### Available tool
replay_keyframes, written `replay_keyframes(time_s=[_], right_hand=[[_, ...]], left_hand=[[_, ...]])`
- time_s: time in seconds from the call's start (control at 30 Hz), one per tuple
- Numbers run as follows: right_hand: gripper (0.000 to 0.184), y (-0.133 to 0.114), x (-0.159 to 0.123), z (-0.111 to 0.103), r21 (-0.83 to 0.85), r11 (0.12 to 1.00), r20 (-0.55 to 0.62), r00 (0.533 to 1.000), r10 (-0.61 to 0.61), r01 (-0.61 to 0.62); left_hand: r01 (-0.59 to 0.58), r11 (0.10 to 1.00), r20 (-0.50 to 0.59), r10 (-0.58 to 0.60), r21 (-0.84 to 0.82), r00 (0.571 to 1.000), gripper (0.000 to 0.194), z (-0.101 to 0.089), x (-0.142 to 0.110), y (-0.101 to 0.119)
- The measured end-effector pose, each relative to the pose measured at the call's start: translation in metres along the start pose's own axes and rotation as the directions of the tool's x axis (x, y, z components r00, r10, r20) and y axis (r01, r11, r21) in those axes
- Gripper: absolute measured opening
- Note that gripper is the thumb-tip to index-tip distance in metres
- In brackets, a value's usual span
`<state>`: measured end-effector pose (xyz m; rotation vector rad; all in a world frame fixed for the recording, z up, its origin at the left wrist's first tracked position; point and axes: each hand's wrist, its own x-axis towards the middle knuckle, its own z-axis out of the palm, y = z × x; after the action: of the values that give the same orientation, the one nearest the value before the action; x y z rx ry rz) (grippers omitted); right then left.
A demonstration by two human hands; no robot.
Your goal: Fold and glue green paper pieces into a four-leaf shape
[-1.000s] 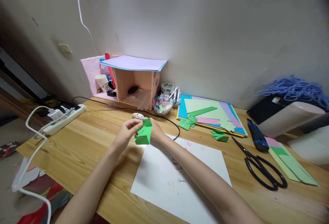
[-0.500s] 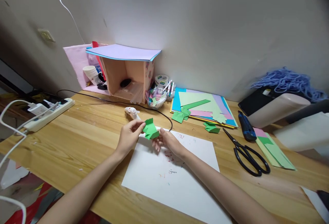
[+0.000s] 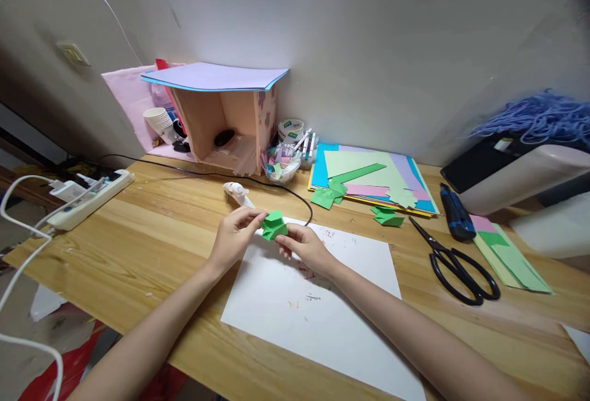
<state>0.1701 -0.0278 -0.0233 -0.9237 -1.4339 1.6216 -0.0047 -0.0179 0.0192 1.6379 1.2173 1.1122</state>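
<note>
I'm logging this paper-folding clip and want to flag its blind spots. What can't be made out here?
- Folded green paper, head view: its creases are too small, and fingers of the left hand and right hand cover its edges.
- Inside of the wooden box: the dark object is shadowed.
- White sheet: bottom corner is cut off by the frame edge.

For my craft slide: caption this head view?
Both hands, left hand and right hand, pinch folded green paper over a white sheet.

Single head-worn view, forward and down, close over the wooden desk (image 3: 152, 235).
</note>
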Motion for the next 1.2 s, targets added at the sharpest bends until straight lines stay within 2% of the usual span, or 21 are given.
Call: replay_keyframes(time_s=[0.13,0.27,0.47,0.6,0.8,0.9,1.0,1.2], right_hand=[[0.019,0.000,-0.001,0.001,-0.097,0.995,0.010,1.000,-0.021,0.021],[0.015,-0.001,-0.003,0.002,-0.162,0.985,0.007,0.999,-0.052,0.053],[0.015,-0.001,-0.003,0.002,-0.218,0.975,0.013,0.999,-0.047,0.049],[0.017,-0.002,-0.004,0.002,-0.238,0.970,0.022,0.999,-0.044,0.048],[0.026,-0.002,-0.003,0.001,-0.156,0.982,0.121,0.989,-0.088,0.106],[0.035,0.000,-0.001,-0.003,-0.042,0.995,0.064,0.995,-0.082,0.085],[0.026,0.001,0.002,-0.005,-0.007,0.998,-0.022,0.997,-0.067,0.067],[0.017,-0.003,0.000,-0.002,-0.029,0.997,-0.040,0.997,-0.066,0.065]], left_hand=[[0.131,0.980,0.000,-0.133,-0.148,0.991,0.023,0.003,0.001,-0.002],[0.184,0.949,0.023,-0.184,-0.258,0.983,0.031,0.005,0.001,-0.006],[0.282,0.912,0.108,-0.262,-0.297,0.959,0.041,0.007,0.000,-0.010],[0.270,0.920,0.087,-0.255,-0.283,0.963,0.042,0.008,-0.001,-0.015],[0.252,0.934,0.033,-0.252,-0.253,0.967,0.040,0.009,0.000,-0.014],[0.227,0.948,0.010,-0.230,-0.225,0.973,0.038,0.008,-0.001,-0.012],[0.160,0.971,0.007,-0.162,-0.176,0.987,0.033,0.009,-0.003,-0.012],[0.122,0.986,0.070,-0.115,-0.113,0.991,0.030,0.011,-0.007,-0.014]])
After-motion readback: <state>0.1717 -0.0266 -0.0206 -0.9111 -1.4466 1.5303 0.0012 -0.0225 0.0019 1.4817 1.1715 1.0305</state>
